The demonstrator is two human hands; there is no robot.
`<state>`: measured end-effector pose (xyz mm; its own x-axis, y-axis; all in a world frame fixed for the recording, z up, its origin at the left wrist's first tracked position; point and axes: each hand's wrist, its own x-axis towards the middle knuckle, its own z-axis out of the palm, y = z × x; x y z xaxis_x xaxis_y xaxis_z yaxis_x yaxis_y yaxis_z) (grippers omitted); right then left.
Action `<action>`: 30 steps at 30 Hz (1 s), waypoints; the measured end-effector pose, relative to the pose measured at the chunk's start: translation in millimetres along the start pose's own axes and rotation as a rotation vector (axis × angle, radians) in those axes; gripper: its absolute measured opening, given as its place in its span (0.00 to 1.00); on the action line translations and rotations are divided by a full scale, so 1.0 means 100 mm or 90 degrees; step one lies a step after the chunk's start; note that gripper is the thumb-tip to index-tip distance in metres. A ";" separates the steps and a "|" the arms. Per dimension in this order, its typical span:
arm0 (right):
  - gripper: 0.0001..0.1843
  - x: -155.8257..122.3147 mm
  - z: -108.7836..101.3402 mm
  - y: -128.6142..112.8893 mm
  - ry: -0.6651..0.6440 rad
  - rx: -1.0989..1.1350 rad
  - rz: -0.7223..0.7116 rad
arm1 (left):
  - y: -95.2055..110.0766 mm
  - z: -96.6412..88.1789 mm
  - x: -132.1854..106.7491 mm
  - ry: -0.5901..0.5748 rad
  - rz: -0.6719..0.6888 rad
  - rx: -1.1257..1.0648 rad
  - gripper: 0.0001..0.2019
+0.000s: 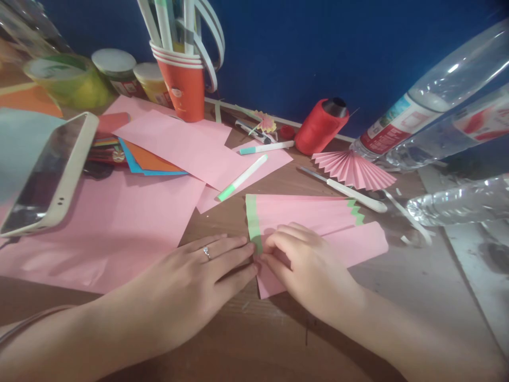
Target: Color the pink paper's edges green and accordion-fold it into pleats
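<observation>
Pink paper sheets (151, 212) cover the far left of a brown table (222, 339), with a white-cased phone (50, 172) lying over them, screen dark. Behind, against the blue wall (262, 48), are a yellow-green tape roll (79, 95) and two lidded jars (123, 82), their labels too blurred to read. Next is a red paper cup (185, 98) printed with a small face, holding white strips.

Nearer, the left hand (194, 276), wearing a ring, lies flat, fingers straight and nearly together, fingertips at the green band on the left edge of a pink folded paper (294, 207). A green-tipped marker (248, 172) lies farther back. This paper is at centre right, on the table under both hands; its far right end shows a green zigzag of pleats. The right hand (310, 260) is over it, thumb and forefinger seemingly pinched on the paper beside the band.

Pleating looks like the step in hand; the next move probably calls for lining up the fold and pressing it evenly.

Farther right are a red thread spool (320, 127), a white-handled cutter (353, 196) and a finished-looking pink fan (353, 172). Clear plastic bottles lean beyond; one's red-and-white label (401, 122) carries pale characters that I cannot make out.
</observation>
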<state>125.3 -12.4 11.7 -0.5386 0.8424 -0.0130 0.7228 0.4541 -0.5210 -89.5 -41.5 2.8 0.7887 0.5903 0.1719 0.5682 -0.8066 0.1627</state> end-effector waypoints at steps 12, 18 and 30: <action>0.07 0.00 0.00 -0.03 -0.013 -0.012 0.013 | 0.02 -0.02 -0.01 -0.028 -0.006 0.013 0.22; 0.06 0.04 -0.18 0.02 -0.075 -0.102 0.043 | 0.01 -0.02 0.02 -0.033 0.009 0.018 0.20; 0.02 -0.36 -0.58 0.60 -0.076 -0.094 0.134 | -0.02 -0.09 0.09 -0.010 0.038 0.060 0.21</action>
<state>212.9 1.3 30.8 -0.4101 0.8869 -0.2125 0.8751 0.3170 -0.3657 -85.6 -33.8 13.0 0.8250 0.5408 0.1638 0.5388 -0.8403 0.0602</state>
